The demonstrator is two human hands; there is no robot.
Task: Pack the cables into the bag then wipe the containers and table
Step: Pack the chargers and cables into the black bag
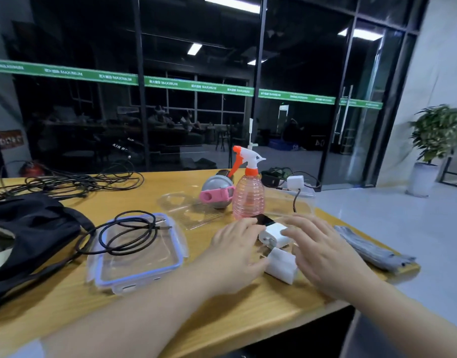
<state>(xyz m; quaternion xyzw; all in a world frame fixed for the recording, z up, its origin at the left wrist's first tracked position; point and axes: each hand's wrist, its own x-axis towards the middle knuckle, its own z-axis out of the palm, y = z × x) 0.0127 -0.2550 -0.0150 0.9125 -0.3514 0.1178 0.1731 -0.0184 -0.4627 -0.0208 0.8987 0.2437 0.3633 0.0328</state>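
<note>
Between both hands (235,250) (323,250), two white chargers (281,264), seemingly touched.

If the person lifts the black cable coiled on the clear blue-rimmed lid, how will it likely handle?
The black cable is probably floppy: it lies in loose, uneven loops, so they would likely sag and uncoil if it were lifted from one point. It looks thin, so likely light. One end trails off the blue-rimmed lid toward the black bag, so it may drag or snag.

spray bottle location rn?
In the head view, the pink spray bottle stands upright on the table, centre-right, just beyond both hands, with the grey and pink ball-shaped item right beside it on its left.
</note>
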